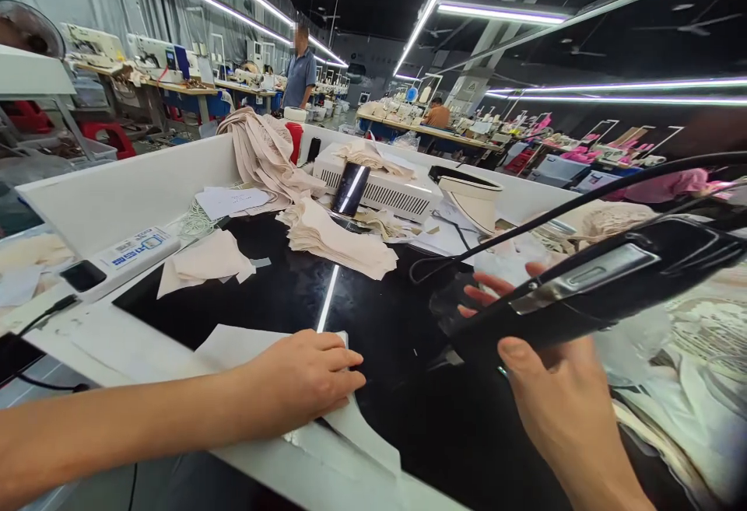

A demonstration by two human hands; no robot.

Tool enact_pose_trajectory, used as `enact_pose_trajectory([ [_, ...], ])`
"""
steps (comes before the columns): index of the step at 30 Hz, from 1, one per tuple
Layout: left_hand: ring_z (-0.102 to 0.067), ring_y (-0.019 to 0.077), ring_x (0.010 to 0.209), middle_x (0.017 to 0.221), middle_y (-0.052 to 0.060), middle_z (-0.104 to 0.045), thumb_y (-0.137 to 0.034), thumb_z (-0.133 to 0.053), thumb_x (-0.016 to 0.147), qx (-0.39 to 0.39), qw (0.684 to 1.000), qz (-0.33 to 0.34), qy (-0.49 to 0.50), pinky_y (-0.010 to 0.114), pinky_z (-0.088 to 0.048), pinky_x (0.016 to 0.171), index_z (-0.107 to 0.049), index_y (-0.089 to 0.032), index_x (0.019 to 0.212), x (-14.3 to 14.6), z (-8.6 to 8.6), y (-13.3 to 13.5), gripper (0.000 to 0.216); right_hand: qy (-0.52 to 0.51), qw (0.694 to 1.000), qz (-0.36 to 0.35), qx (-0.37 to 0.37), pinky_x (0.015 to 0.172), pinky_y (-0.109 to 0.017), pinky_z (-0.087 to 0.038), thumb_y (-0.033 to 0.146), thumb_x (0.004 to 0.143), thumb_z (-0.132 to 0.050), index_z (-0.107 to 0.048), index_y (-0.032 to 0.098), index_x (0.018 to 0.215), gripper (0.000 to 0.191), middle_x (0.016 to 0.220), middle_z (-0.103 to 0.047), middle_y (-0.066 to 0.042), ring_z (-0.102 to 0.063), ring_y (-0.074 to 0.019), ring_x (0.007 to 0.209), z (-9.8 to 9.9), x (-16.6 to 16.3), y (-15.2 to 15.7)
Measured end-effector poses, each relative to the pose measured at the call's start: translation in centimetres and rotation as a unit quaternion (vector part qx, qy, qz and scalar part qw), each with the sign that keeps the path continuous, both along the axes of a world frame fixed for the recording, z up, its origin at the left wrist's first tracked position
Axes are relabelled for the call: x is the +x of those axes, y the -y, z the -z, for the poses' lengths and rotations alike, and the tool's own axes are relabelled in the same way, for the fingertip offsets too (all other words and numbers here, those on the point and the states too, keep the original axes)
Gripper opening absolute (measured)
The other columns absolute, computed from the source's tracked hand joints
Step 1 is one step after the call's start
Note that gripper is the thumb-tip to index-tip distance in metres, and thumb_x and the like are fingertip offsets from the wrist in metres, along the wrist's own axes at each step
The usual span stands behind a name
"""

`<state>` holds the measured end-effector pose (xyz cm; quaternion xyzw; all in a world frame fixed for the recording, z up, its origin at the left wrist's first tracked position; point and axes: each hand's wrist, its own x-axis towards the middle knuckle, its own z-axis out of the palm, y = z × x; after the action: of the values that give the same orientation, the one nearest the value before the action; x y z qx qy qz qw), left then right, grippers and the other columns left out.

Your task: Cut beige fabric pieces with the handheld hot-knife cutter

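My left hand (318,377) lies palm down, fingers closely together and stretched out flat, on a pale cut sheet (365,433) at the front edge of the black work surface (385,324). Whether the sheet is cloth or paper I cannot tell. On the right, a long black device (583,281) with a metal plate on its side slants across the view. My right hand (563,386) is behind and below it, thumb and fingers spread apart. The device hides the palm, so contact is unclear. Past my left hand lies a stack of cream fabric pieces (341,243).
A smaller cream fabric pile (207,260) and a white labelled box (137,253) are at the left. A phone (351,188) leans on a white vented unit (385,188). A black cable (554,204) crosses the right side. Fabric heaps (709,332) lie right; a person (299,71) stands beyond.
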<state>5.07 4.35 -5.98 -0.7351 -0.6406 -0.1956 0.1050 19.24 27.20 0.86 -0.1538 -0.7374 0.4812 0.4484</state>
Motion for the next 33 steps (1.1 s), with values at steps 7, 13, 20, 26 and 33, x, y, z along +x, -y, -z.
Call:
enact_pose_trajectory([
  [7,-0.066,0.0220,0.113,0.126,0.006,-0.072,-0.032,-0.069,0.099,0.021,0.998,-0.049,-0.033,0.033,-0.052,0.088,-0.067,-0.016,0.118,-0.2,0.6,0.2,0.025,-0.176,0.983,0.010,-0.046,0.051,-0.029,-0.060,0.041,0.069,-0.091,-0.062,0.027,0.111,0.053,0.085,-0.068,0.004,-0.065,-0.0144,0.061,-1.6,-5.1,3.3],
  [13,-0.066,0.0212,0.111,0.125,0.007,-0.072,-0.036,-0.067,0.101,0.054,0.996,-0.063,-0.046,0.032,-0.052,0.087,-0.066,-0.015,0.117,-0.2,1.3,0.1,0.027,-0.169,0.984,-0.039,-0.040,0.054,-0.027,-0.057,0.036,0.077,-0.087,-0.054,0.026,0.098,0.040,0.083,-0.065,0.006,-0.062,-0.0113,0.059,-0.3,-7.2,4.8],
  [20,-0.068,0.0187,0.105,0.119,0.006,-0.074,-0.039,-0.062,0.104,0.096,0.990,-0.083,-0.062,0.030,-0.054,0.086,-0.070,-0.014,0.112,0.1,1.5,-0.2,0.027,-0.186,0.972,-0.108,-0.093,0.055,-0.028,-0.057,0.040,0.080,-0.083,-0.054,0.027,0.109,0.043,0.078,-0.064,0.006,-0.062,-0.0114,0.057,0.5,-9.1,6.2],
  [26,-0.068,0.0181,0.104,0.115,0.007,-0.075,-0.037,-0.059,0.105,0.110,0.988,-0.085,-0.062,0.029,-0.054,0.086,-0.070,-0.012,0.109,0.2,1.5,-0.2,0.028,-0.198,0.964,-0.137,-0.110,0.052,-0.027,-0.056,0.037,0.081,-0.083,-0.055,0.026,0.109,0.041,0.076,-0.065,0.006,-0.061,-0.0115,0.056,0.8,-9.9,6.6],
  [33,-0.068,0.0180,0.106,0.115,0.007,-0.075,-0.035,-0.050,0.109,0.123,0.987,-0.088,-0.047,0.029,-0.054,0.090,-0.070,-0.012,0.109,0.2,2.1,-0.3,0.031,-0.190,0.964,-0.143,-0.118,0.054,-0.027,-0.056,0.037,0.083,-0.082,-0.056,0.025,0.107,0.037,0.078,-0.065,0.006,-0.062,-0.0112,0.057,1.1,-9.7,6.8],
])
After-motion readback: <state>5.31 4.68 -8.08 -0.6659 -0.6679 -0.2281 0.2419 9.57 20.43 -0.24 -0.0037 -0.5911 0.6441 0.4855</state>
